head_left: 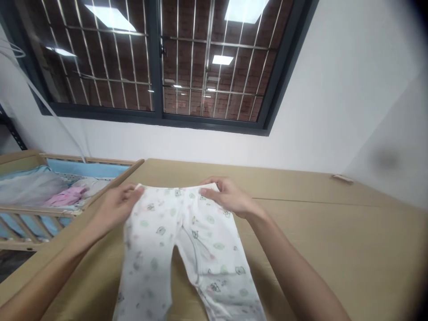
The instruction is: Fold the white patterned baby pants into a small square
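Observation:
Small white trousers (214,227), printed with green and grey figures, hang spread out by the waistband above a tan tabletop. My left hand (122,200) pinches the waistband's left corner between thumb and fingers. At the right corner, my right hand (227,196) grips the waistband, its thumb in front and the fingers mostly behind the cloth. Both legs of the trousers reach down towards me, and their lower ends run out of the picture.
A wooden cot (133,168) with blue lining stands at the left, holding pink cloth (68,196) and pale bedding. The tabletop (321,236) meets a white wall below a barred window. A small flat object (342,179) lies at the back right.

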Motion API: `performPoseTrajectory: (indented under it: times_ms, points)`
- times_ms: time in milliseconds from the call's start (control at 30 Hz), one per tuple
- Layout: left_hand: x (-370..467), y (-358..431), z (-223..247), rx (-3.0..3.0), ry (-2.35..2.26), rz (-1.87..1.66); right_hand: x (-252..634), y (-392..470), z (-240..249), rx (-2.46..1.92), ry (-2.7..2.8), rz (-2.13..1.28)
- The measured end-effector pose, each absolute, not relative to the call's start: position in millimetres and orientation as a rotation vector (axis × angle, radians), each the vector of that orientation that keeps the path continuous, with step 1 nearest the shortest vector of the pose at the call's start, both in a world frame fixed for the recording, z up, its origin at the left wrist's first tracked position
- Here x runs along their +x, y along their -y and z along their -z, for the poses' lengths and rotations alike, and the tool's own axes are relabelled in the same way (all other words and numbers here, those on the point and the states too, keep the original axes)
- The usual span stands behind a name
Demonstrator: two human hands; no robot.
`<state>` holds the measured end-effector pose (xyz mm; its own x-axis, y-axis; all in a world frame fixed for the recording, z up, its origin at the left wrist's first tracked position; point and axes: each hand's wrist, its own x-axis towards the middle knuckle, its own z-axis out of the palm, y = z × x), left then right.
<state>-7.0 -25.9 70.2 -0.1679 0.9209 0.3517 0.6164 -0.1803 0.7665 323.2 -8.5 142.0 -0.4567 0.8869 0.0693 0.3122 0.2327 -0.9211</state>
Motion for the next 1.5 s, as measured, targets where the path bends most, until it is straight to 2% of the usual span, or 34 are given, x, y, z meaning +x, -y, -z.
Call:
performPoseTrajectory:
  times_ms: [133,267,367,467,867,1500]
  points:
    - [32,-30,-13,1.991,-1.649,-1.044,344,-32,-81,-1.335,1.871,-1.073]
    - [55,-52,41,2.034,-1.691,-0.918,357,-61,-11,-1.503,2.034,-0.736]
    - [65,-59,63,2.057,-1.777,-0.848,363,-74,29,-1.497,2.165,-0.396]
    - [71,-72,73,2.106,-1.869,-0.792,366,-83,53,-1.517,2.251,-0.218]
    - [73,-140,82,2.237,-2.013,-0.679,359,-141,65,-1.665,2.267,-0.083]
    - [65,-185,84,2.186,-2.007,-0.738,364,-189,77,-1.757,2.124,-0.051]
